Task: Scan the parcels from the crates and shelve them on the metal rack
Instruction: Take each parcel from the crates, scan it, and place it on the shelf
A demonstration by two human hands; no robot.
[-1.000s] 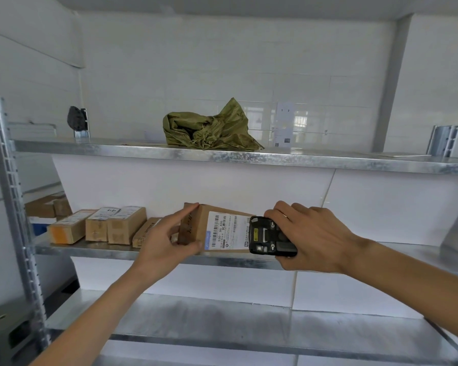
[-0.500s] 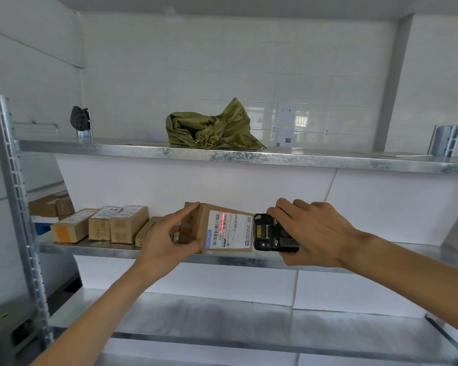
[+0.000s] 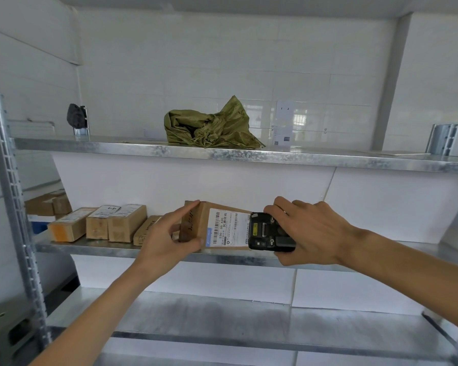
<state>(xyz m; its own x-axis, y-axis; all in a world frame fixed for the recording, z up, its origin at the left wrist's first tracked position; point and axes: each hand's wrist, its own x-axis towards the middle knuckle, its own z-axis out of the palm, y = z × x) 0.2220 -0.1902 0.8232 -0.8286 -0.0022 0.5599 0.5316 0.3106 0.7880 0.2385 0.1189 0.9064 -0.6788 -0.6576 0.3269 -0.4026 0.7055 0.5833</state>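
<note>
A brown cardboard parcel [image 3: 222,228] with a white barcode label rests on the middle shelf [image 3: 95,247] of the metal rack, label facing me. My left hand [image 3: 167,239] grips its left end, forefinger along the top edge and thumb at the bottom corner. My right hand [image 3: 310,231] holds a black handheld scanner [image 3: 269,232] right against the parcel's right end, pointed at the label. Several more brown parcels [image 3: 117,225] lie in a row on the same shelf to the left.
A crumpled olive-green sack [image 3: 209,128] lies on the top shelf [image 3: 249,154], with a black object [image 3: 74,116] at its far left. The rack's upright post [image 3: 13,196] stands at the left. The lower shelf [image 3: 222,315] runs beneath. More boxes [image 3: 48,204] sit behind the rack at left.
The red scan line seen on the label half a second ago is gone. The scanner and both hands stay almost where they were at the parcel.
</note>
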